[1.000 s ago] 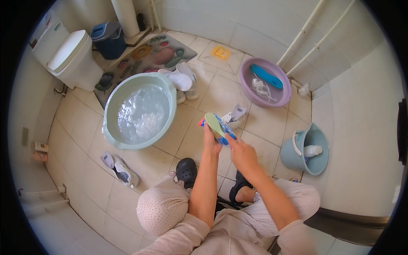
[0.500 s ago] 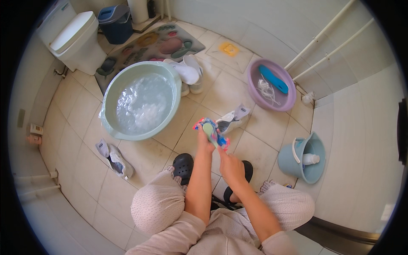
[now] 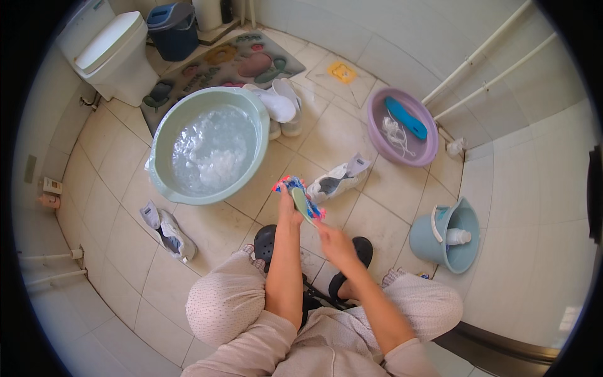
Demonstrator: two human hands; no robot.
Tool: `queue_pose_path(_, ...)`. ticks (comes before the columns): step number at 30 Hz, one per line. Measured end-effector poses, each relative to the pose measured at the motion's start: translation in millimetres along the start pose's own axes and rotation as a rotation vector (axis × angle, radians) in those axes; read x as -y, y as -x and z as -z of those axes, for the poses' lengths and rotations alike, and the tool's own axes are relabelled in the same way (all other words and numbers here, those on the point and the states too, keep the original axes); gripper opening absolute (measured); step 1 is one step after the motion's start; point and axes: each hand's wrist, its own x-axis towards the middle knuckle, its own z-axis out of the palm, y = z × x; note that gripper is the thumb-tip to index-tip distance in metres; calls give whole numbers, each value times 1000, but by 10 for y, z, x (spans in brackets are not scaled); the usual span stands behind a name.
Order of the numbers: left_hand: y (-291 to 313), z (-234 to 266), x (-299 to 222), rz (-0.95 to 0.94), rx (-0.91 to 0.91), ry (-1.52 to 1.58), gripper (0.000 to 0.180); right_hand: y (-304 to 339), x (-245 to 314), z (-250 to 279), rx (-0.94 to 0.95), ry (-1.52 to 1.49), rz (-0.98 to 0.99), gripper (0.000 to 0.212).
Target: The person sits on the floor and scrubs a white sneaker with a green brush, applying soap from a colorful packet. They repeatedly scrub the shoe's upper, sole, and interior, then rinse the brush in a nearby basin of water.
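My left hand (image 3: 289, 209) is closed around a blue, pink and white patterned piece (image 3: 290, 181); its exact kind is hard to make out. In my right hand (image 3: 337, 246) is the handle of a pale green brush (image 3: 299, 202), whose head lies against the patterned piece. Just beyond my hands, a white shoe (image 3: 340, 181) rests on the floor with its tongue pulled up. Another white shoe (image 3: 171, 234), also opened wide, sits to the left. A green basin (image 3: 263, 146) of sudsy water stands at the far left of my hands.
To the right, a purple basin (image 3: 375, 134) holds a blue insole (image 3: 406, 118) and white laces (image 3: 394, 136). Nearer stands a blue-grey bucket (image 3: 428, 237) with a white bottle (image 3: 458, 237) inside. White slippers (image 3: 281, 108), a patterned mat (image 3: 217, 58), toilet (image 3: 113, 47) and bin (image 3: 173, 38) are behind.
Both hands, with the brush and patterned piece, have shifted slightly left. My right hand has drawn a little away from the left along the brush's line.
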Motion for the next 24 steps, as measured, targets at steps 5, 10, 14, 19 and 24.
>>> queue_pose_path(5, 61, -192, 99, -156, -76, -78, 53, -121, 80, 177, -32, 231, -16, 29)
queue_pose_path(10, 56, -319, 52, -158, -52, -118, 57, -149, -22, -30, -43, -126, 6, 29)
queue_pose_path(14, 86, -242, -68, -108, -32, -146, 58, -23, -114, 238, 6, -115, 42, 30)
queue_pose_path(19, 73, -419, 104, -100, 31, -38, 58, -182, 104, 170, -93, 10, -6, 29)
queue_pose_path(24, 116, -368, -100, -79, 107, -29, 59, -70, -129, 186, -28, -246, 30, 26)
